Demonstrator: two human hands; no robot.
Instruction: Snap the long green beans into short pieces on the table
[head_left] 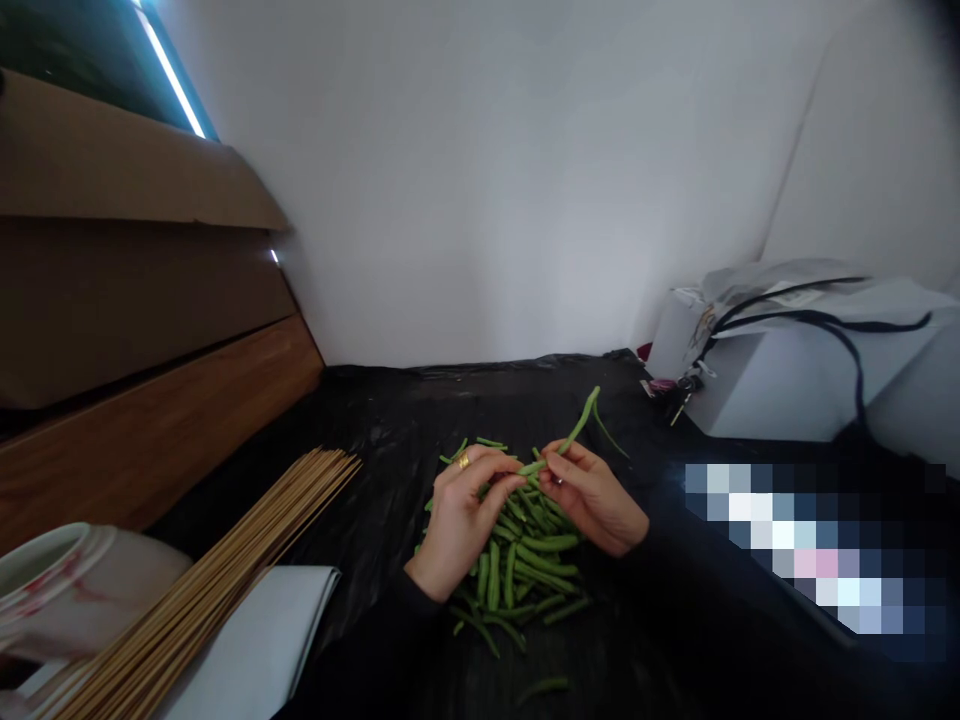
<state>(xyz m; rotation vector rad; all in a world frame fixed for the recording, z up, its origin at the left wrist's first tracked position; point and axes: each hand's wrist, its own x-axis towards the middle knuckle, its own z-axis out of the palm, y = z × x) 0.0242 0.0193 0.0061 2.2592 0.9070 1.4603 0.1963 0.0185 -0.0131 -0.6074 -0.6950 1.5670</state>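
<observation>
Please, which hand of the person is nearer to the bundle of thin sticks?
The left hand. It is to the right of the bundle of thin sticks; the right hand is farther right, both pinching one green bean.

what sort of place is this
Probably a makeshift indoor work corner, perhaps in a home, though the room beyond is out of view: green beans lie heaped on black sheeting that runs up to a plain pale wall.

Bean pile partly covered by left hand. Pot is cut off by left edge, stick bundle by bottom edge. Patch at right is pixelated, content unreadable.
</observation>
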